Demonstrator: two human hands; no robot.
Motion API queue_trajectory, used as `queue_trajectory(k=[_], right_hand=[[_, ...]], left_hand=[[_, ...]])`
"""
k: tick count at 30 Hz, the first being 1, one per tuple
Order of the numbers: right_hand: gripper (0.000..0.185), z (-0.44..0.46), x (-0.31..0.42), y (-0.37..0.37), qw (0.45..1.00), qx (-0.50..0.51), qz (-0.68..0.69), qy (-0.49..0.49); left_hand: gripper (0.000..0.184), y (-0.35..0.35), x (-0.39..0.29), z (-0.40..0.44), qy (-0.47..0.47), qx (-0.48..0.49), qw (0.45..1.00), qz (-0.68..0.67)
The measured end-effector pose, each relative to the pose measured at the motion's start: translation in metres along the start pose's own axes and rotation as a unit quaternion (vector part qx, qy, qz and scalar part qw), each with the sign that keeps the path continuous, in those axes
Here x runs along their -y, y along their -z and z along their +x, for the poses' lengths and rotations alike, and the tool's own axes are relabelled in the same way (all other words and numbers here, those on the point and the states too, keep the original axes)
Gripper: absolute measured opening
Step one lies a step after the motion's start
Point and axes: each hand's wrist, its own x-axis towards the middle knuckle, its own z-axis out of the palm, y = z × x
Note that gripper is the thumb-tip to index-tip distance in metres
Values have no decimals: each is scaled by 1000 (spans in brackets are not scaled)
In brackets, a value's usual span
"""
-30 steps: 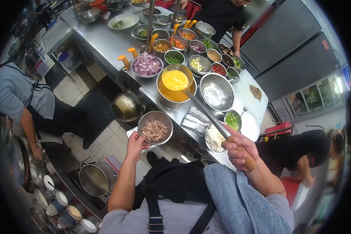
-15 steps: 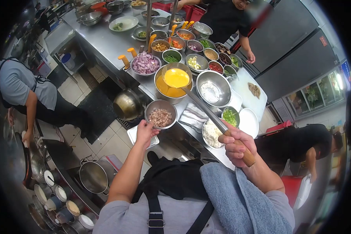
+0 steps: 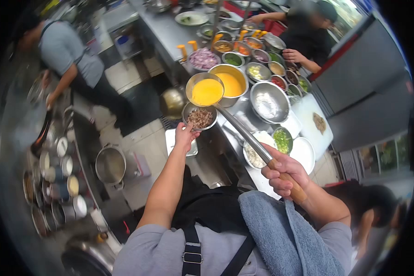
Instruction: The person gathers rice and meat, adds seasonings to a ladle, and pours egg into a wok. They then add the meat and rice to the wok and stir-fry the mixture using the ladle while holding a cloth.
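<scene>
My right hand (image 3: 285, 172) is wrapped round the wooden handle of a long ladle (image 3: 248, 131). Yellow liquid that looks like beaten egg (image 3: 208, 92) fills the ladle's wide bowl. In my left hand (image 3: 186, 137) is a steel bowl (image 3: 211, 125) of chopped brownish meat (image 3: 199, 118), gripped by its near rim. The ladle's bowl hangs just above and behind this bowl, overlapping its far rim in view; I cannot tell whether they touch. Behind the ladle, a deep steel pot (image 3: 244, 85) of the same yellow liquid stands on the counter.
A colander (image 3: 270, 103), sliced red onion (image 3: 203, 59) and several ingredient bowls crowd the counter (image 3: 163, 34). White rice-like food (image 3: 254, 154) and chopped greens (image 3: 281, 140) sit nearer me. One co-worker (image 3: 71, 50) stands at left, another (image 3: 308, 37) across the counter, a third (image 3: 354, 202) bends at right.
The full ladle has moved from over the pot leftward to above the meat bowl. My head view has turned, shifting the counter rightward. Both hands keep their holds.
</scene>
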Motion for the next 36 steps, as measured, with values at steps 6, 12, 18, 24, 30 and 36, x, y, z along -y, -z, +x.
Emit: queue_trajectory(k=[6, 12, 18, 24, 30, 36], right_hand=[[70, 28, -27, -10, 978, 46, -115, -169], [73, 84, -102, -85, 908, 170, -199, -326], [72, 149, -258, -210, 809, 306, -146, -481], [64, 197, -441, -294, 705, 374, -195, -571], [69, 234, -627, -339, 645, 358, -332, -588], [79, 290, -688, -348, 188, 648, -734, 74]], left_hand=[[18, 109, -18, -113, -94, -123, 985, -79], [16, 238, -60, -317, -229, -351, 902, -107], [13, 353, -73, -581, -380, -556, 721, -162], [18, 415, -50, -792, -365, -728, 577, -68], [20, 530, -34, -835, -114, -858, 463, 191], [18, 550, -63, -842, 23, -891, 356, 280]])
